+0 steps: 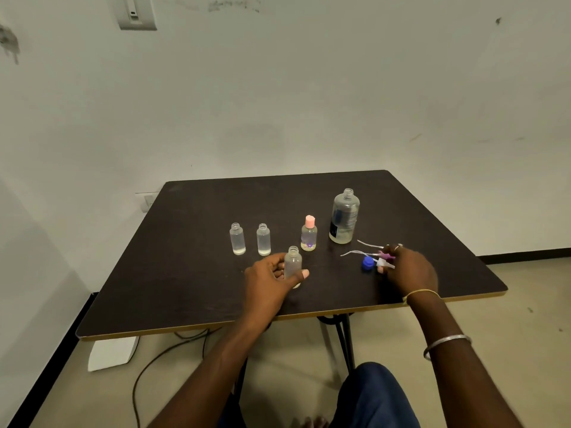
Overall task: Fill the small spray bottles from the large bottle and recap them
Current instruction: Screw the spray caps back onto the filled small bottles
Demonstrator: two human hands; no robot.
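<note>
Before you: dark table (200, 273); behind it, stained white wall (309, 88) with switch plate (136, 12); beneath it, beige floor (525, 304), black cable (135, 396)

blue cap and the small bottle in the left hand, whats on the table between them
Only bare dark table, in the head view: nothing lies between the blue cap and the small bottle that the left hand holds.

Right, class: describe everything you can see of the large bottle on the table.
The large bottle looks like clear plastic, with an open threaded neck and no cap. A dark label is on its side, and a little clear liquid sits at the bottom. It stands upright on the dark table, right of the pink-capped bottle, untouched by hands.
</note>
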